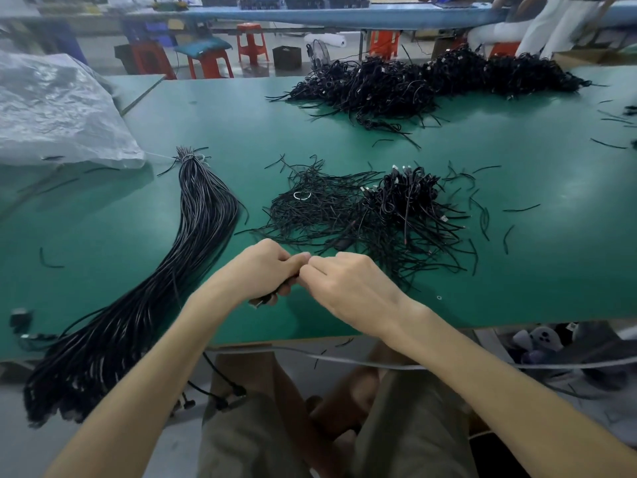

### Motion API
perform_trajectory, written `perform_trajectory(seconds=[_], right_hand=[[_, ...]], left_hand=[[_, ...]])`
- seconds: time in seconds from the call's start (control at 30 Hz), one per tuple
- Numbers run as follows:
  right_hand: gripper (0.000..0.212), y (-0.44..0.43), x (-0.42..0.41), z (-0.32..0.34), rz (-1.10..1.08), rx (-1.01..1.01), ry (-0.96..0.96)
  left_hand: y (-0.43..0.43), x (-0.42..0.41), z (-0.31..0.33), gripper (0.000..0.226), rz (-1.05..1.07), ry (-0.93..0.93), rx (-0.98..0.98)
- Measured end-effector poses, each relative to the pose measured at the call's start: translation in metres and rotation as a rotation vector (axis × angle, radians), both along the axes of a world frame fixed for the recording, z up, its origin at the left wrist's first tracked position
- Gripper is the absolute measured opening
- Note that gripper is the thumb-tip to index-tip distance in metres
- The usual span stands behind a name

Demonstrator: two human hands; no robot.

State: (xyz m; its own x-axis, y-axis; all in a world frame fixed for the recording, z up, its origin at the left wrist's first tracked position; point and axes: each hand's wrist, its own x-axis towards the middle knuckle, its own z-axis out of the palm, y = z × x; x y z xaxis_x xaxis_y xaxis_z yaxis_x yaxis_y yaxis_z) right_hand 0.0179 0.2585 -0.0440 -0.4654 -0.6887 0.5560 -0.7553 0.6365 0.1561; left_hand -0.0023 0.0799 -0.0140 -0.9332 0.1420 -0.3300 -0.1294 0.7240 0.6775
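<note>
Both hands meet just above the near edge of the green table point(517, 270). The left hand point(262, 270) is closed around a small folded black cable point(267, 299), whose end sticks out below the fingers. The right hand point(348, 284) has its fingers bent, tips tucked in against the left thumb. I cannot tell whether they pinch the cable or anything else.

From the hands, a loose scatter of thin black ties point(317, 208) lies at twelve o'clock, and a small heap of coiled cables point(410, 194) lies at one. A long tied bundle of cables point(193, 236) sweeps from eleven o'clock down over the table edge at eight. A crumpled plastic bag point(51, 108) sits at ten o'clock, and a big black heap point(431, 81) is far off towards one.
</note>
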Motion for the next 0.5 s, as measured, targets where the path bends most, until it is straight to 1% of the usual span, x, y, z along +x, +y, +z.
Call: perform_trajectory(seconds=[0.07,0.17,0.27,0.33,0.37,0.43,0.47,0.5], right_hand=[[0.022,0.004,0.000,0.001,0.019,-0.008,0.044],[0.025,0.008,0.003,0.001,-0.005,-0.101,0.052],[0.027,0.010,0.008,0.005,-0.072,-0.219,-0.030],[0.028,0.011,0.009,0.011,-0.173,-0.239,-0.092],[0.032,0.013,0.008,0.013,-0.232,-0.203,-0.132],[0.036,0.017,0.001,0.014,-0.306,-0.129,-0.313],[0.034,0.020,-0.002,0.012,-0.300,-0.140,-0.424],[0.027,0.023,-0.005,0.011,-0.273,-0.211,-0.539]], left_hand=[[-0.002,-0.001,0.005,0.055,-0.055,-0.032,0.015],[-0.002,-0.001,0.009,0.052,-0.174,0.062,0.072],[-0.002,0.002,0.004,0.045,-0.258,0.183,0.001],[0.001,0.004,-0.001,0.041,-0.283,0.195,0.033],[0.002,0.005,-0.003,0.037,-0.275,0.170,0.099],[0.004,0.006,-0.003,0.030,-0.256,0.152,0.237],[0.004,0.007,-0.001,0.027,-0.245,0.167,0.296],[0.003,0.007,0.002,0.027,-0.225,0.181,0.349]])
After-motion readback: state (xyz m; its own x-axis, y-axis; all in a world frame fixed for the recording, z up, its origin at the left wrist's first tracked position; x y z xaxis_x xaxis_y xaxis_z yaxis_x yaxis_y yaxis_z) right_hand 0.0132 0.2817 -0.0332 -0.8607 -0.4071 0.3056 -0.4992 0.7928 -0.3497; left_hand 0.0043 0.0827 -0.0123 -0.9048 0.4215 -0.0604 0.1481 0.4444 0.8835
